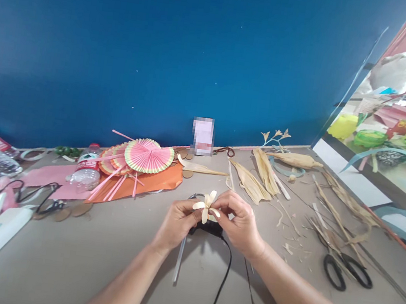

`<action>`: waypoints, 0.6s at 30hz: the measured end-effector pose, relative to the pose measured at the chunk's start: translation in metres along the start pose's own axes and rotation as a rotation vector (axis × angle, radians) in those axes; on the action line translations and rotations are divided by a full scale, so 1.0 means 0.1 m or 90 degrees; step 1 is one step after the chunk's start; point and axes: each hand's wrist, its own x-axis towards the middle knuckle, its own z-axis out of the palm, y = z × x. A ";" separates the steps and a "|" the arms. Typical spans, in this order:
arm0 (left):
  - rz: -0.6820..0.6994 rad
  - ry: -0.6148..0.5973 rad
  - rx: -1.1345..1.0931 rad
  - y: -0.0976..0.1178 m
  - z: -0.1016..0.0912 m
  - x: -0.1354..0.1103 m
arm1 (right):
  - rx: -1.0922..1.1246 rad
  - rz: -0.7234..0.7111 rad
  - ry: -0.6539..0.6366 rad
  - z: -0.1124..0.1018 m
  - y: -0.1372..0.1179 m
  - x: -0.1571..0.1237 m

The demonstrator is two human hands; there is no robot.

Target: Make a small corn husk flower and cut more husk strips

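Husk flower: pinched between my two hands above the desk. My left hand grips its base, my right hand holds a petal. Black tool just beneath; scissors well right.

Bright even light, soft shadows, wide-angle bending at edges, sharp centre

Two bare arms
Left hand and right hand are bare, and both forearms are uncovered to the frame's edge.
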 end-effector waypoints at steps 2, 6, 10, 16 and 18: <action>-0.011 0.000 -0.002 -0.01 0.00 0.00 | -0.003 -0.010 -0.007 -0.01 -0.01 0.00; -0.028 -0.009 -0.007 -0.02 0.01 0.00 | -0.016 -0.026 -0.012 -0.02 0.00 0.00; -0.037 -0.017 -0.030 -0.02 0.01 0.00 | -0.026 -0.027 -0.020 -0.02 0.02 -0.01; -0.034 -0.034 -0.019 0.01 0.00 0.00 | -0.036 -0.024 -0.009 -0.03 0.04 -0.01; -0.007 -0.036 -0.001 0.03 0.00 -0.01 | -0.041 -0.011 -0.002 -0.03 0.05 0.00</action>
